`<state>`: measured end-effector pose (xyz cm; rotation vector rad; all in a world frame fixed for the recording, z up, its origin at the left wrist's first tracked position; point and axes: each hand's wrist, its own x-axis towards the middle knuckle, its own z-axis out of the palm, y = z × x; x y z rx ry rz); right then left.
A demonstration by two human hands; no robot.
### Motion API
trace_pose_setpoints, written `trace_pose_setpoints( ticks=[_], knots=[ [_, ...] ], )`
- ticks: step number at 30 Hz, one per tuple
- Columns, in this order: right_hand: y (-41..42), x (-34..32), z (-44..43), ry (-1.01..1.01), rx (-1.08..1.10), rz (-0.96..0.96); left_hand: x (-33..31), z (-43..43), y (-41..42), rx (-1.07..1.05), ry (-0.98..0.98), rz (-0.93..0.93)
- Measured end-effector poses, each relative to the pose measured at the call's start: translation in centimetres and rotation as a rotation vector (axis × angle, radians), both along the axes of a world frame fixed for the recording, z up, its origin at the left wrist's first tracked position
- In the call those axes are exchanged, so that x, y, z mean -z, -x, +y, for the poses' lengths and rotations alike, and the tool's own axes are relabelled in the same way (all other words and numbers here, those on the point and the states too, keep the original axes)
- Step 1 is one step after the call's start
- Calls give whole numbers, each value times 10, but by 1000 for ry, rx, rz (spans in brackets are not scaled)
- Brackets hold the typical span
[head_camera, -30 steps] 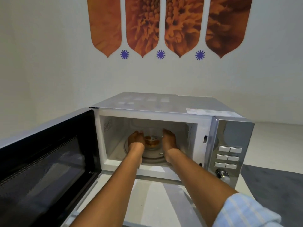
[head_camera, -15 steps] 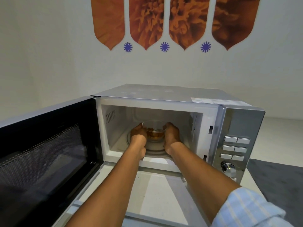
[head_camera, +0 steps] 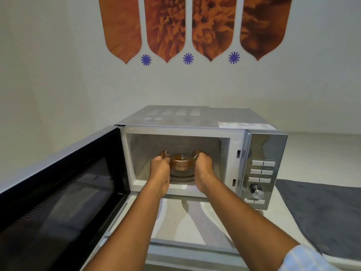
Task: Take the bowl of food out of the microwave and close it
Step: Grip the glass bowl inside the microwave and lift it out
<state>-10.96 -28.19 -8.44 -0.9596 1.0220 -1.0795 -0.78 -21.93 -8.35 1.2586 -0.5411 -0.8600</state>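
A silver microwave [head_camera: 265,145] stands on a white counter with its black door [head_camera: 64,188] swung wide open to the left. Inside the cavity a clear glass bowl [head_camera: 182,162] with orange-brown food is held a little above the glass turntable [head_camera: 182,178]. My left hand [head_camera: 159,166] grips the bowl's left rim and my right hand [head_camera: 203,165] grips its right rim. Both forearms reach in through the opening. The bowl's far side and my fingertips are partly hidden.
The microwave's control panel [head_camera: 260,173] with buttons and a knob is at the right. A dark grey mat [head_camera: 322,214] lies on the counter to the right. White counter [head_camera: 187,222] stretches in front of the microwave. A wall with orange flower decals rises behind.
My hands went from resting beside the bowl to gripping its rim, and the bowl has risen off the turntable. The camera has shifted slightly.
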Motion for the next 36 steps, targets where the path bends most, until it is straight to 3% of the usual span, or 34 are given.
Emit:
trace_pose_setpoints(
  ticks=[8, 20, 36],
  knots=[
    [17, 6, 48, 74, -35, -28, -1, 54, 21, 7, 4, -4],
    [63, 7, 140, 133, 98, -69, -8, 134, 45, 181, 72, 37],
    [165, 14, 177, 205, 300, 65, 2, 137, 122, 494, 49, 78]
  ],
)
